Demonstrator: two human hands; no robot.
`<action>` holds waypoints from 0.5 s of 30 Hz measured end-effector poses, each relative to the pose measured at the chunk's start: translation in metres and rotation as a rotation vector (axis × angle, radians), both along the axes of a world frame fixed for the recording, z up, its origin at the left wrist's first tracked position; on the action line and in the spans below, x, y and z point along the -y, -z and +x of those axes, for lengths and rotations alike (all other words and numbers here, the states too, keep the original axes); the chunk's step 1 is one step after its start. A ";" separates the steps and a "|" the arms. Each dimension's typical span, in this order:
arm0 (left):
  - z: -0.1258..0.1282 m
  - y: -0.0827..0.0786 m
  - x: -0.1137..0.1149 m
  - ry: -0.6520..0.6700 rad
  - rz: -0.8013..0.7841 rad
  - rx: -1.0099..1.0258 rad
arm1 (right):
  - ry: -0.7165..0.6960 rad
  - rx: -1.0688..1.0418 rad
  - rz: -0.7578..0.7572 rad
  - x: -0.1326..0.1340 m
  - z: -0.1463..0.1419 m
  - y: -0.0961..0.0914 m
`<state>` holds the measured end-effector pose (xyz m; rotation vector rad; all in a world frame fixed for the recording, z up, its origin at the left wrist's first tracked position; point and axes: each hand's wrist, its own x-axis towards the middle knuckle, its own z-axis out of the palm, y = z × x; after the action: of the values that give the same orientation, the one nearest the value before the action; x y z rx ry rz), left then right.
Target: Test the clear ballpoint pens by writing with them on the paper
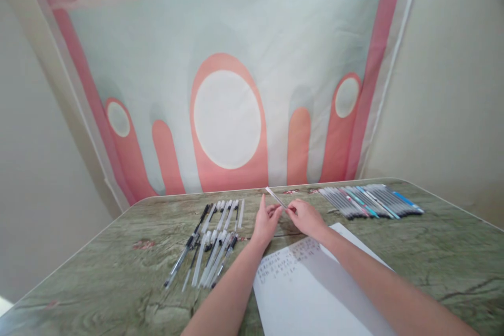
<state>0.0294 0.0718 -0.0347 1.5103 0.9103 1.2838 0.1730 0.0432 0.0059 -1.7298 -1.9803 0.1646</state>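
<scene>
Toward the near edge of the tabletop (98, 273), a white sheet of paper (293, 307) is lying with handwritten lines near its far end; they are too blurred to be read. On the left part of the tabletop, a loose cluster of clear and black pens (216, 261) is lying, with a row of pen parts (230, 215) beyond it.

Near the middle of the far edge, a slim pale stick (275, 196), apparently a pen tube or refill, is being held aslant, its white end angled toward that edge. Its lower end is being pinched by the right hand (307, 218). The left hand (268, 223) is being held just beside it, index finger raised; whether the stick is being gripped there too cannot be told. It is probably light, stiff and a little slippery, best taken mid-length by fingertips without hard squeezing.

Near the far right corner, slim refills (370, 202) are lying side by side; no brand can be read. Beyond the far edge, a patterned cloth is hanging (228, 178).
</scene>
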 end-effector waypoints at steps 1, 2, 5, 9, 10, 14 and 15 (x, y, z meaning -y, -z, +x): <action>0.000 0.001 0.002 0.019 0.019 -0.059 | 0.033 0.026 -0.039 -0.002 0.007 -0.003; 0.001 0.002 0.004 0.034 0.042 -0.125 | 0.069 0.062 -0.090 -0.005 0.015 -0.005; 0.000 0.001 0.009 0.061 0.115 -0.308 | 0.260 0.199 -0.221 -0.011 0.044 -0.007; 0.000 0.001 0.013 0.062 0.167 -0.425 | 0.421 0.308 -0.276 -0.016 0.081 -0.004; -0.001 0.002 0.012 0.054 0.176 -0.443 | 0.436 0.314 -0.282 -0.016 0.088 -0.003; -0.001 0.004 0.011 0.031 0.206 -0.488 | 0.456 0.324 -0.288 -0.019 0.104 -0.001; -0.001 0.005 0.011 0.026 0.211 -0.497 | 0.461 0.325 -0.289 -0.019 0.105 0.000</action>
<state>0.0281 0.0613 -0.0395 2.0551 1.0842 1.0238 0.2783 0.0622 0.0063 -2.4868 -1.7680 0.0076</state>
